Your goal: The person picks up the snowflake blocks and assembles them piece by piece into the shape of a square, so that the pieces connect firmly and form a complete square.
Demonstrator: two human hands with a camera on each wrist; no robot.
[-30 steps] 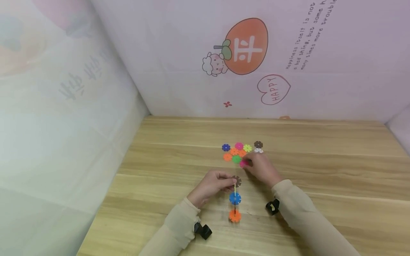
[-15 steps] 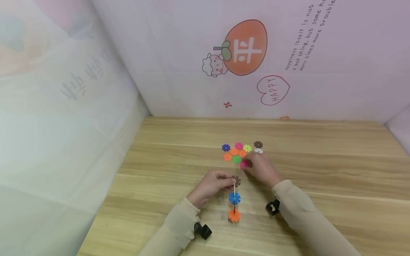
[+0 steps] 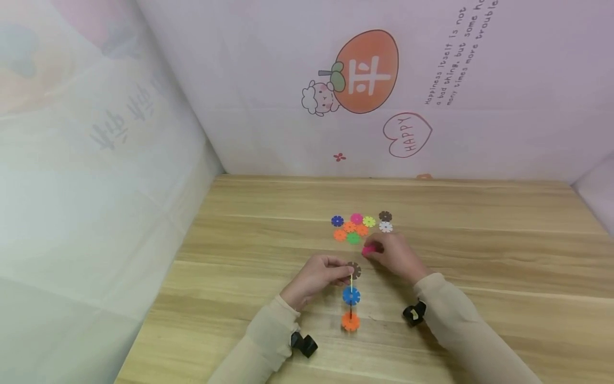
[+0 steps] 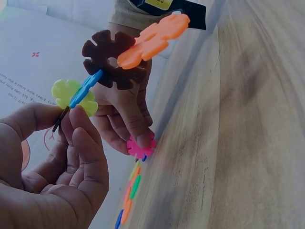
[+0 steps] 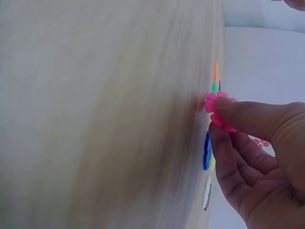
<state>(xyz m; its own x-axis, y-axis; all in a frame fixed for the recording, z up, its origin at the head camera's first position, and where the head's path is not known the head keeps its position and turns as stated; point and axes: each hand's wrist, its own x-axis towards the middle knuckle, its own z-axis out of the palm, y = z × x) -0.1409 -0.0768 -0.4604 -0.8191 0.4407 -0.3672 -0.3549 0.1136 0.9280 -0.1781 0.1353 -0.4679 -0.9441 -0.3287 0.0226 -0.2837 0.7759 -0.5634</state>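
My left hand (image 3: 317,276) pinches the end brown disc (image 3: 356,270) of a chain of notched plastic snowflake discs. From there run a yellow disc (image 4: 64,90), a blue disc (image 3: 351,295), a second brown disc (image 4: 102,55) and, at the near end, an orange disc (image 3: 350,321). The discs slot into each other at right angles. To the right, my right hand (image 3: 397,257) holds a pink snowflake disc (image 5: 219,107) between thumb and fingers, close above the table and apart from the chain.
Loose discs lie flat beyond the hands: green (image 3: 353,238), several orange, yellow (image 3: 369,221), pink (image 3: 356,219) and dark blue (image 3: 337,221). White (image 3: 386,226) and brown (image 3: 385,216) ones lie at their right. A printed cloth wall (image 3: 268,133) borders the wooden table (image 3: 503,240).
My right hand has drawn slightly back toward me and right, bringing the pink disc away from the loose discs. The white disc shows more fully. My left hand and the chain have barely moved.
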